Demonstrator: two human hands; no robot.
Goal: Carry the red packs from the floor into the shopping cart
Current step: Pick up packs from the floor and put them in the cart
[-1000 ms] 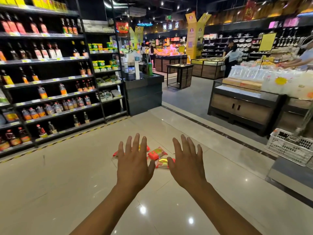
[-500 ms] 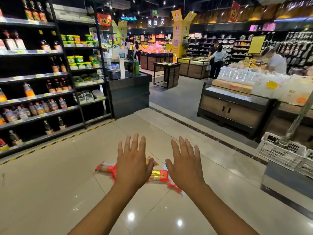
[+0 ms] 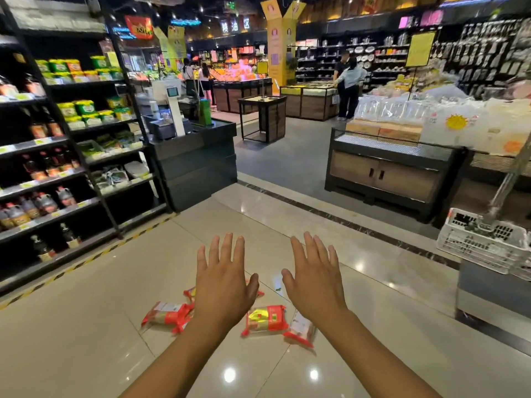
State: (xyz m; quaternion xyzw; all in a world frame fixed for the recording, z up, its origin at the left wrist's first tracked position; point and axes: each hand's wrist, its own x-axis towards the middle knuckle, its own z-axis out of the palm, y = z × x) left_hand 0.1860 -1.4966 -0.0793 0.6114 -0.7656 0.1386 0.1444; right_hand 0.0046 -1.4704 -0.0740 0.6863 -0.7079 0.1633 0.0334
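1. Hovering over the floor [image 3: 86, 334] in the head view, the left hand [image 3: 224, 285] and right hand [image 3: 316, 288] stretch forward, backs up. Their fingers are straight and spread wide, and neither holds anything.
2. Red packs [image 3: 265, 318] lie flat on the pale tiles below the hands, in a loose cluster. One shows between the two wrists, with a yellow label facing up. A second pack [image 3: 300, 330] lies just beside it on the right, partly hidden by the right wrist.
3. A third pack [image 3: 168, 313] lies left of the left wrist. The red edge of a fourth pack [image 3: 190, 293] peeks out at the left hand's outer side. Whether either hand touches a pack cannot be told.
4. A white slatted basket [image 3: 482, 245] stands at the right edge, well apart from the packs, with a metal pole rising from it.
5. Shelves [image 3: 43, 182] of bottles line the left side, and a dark counter [image 3: 201, 159] with a scale stands just past them.
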